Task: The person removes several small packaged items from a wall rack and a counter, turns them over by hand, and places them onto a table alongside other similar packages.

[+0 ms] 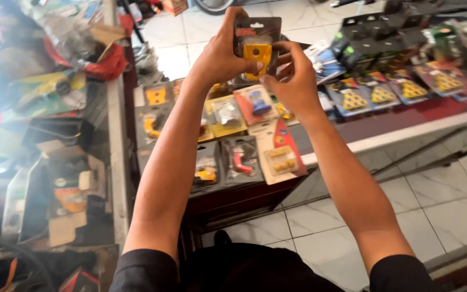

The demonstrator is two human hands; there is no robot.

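Hands raised above the table (406, 134): left hand (220, 57) and right hand (295, 81) both closed on a blister pack (257, 46) holding a yellow part, held up over rows of similar packs (244, 135). Pack probably light, its plastic stiff and slippery; card edges look the surest hold.

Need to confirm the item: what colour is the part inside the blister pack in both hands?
Yellow-orange, on a dark backing card; the head view shows it.
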